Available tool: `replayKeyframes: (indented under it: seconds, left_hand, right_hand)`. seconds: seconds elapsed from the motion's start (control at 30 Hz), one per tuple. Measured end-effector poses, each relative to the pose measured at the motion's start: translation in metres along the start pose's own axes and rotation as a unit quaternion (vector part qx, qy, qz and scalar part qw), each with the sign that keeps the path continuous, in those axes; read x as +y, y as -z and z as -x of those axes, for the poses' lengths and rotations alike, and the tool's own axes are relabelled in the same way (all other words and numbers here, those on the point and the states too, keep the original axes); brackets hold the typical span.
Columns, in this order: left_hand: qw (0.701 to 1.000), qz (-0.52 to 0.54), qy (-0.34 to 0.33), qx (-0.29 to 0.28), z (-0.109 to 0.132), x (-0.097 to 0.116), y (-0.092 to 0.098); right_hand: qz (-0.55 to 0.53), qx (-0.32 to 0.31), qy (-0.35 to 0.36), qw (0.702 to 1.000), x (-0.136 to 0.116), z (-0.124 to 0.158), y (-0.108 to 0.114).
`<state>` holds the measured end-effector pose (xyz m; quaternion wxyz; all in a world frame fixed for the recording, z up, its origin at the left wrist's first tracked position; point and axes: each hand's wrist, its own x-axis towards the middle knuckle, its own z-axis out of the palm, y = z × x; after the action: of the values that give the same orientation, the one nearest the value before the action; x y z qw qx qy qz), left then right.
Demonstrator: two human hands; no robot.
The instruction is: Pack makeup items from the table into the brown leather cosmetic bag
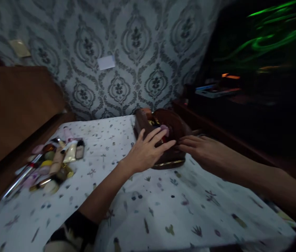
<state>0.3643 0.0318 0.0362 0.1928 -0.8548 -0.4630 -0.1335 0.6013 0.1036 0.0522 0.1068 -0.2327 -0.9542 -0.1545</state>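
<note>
A dark brown cosmetic bag lies on the patterned white cloth, its top open and a gold zip edge along its near side. Inside it a purple item shows beside something red and something gold, all too blurred to name. Over the opening is my left hand, fingers spread and reaching to the contents; no object is clearly gripped. My right hand is at the bag's right side, fingers pressed together on its edge. Its thumb is mostly hidden.
Several cosmetic tubes, bottles and jars are heaped on the left of the cloth. A wooden panel borders that side. Behind stands a patterned wall. A dark area with a tray lies to the right.
</note>
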Motion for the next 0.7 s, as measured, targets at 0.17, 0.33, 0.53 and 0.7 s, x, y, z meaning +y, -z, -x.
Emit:
replayKeyframes:
  seconds: [0.17,0.33,0.53,0.7]
  left_hand:
    - [0.998,-0.042,0.021,-0.041,0.024,-0.003,0.004]
    - [0.994,-0.046,0.065,-0.078,0.071,-0.027,-0.006]
    - [0.951,-0.091,0.281,-0.092,0.133,-0.079,-0.017]
    - [0.848,-0.145,0.5,-0.098,0.174,-0.108,-0.018]
  right_hand:
    - [-0.061,0.077,0.059,0.993,-0.016,-0.002,-0.015]
    - [-0.088,0.201,0.088,0.972,-0.056,-0.005,-0.045]
    - [-0.196,0.125,0.146,0.962,-0.104,-0.019,-0.076]
    - [-0.311,0.051,0.132,0.94,-0.142,-0.052,-0.084]
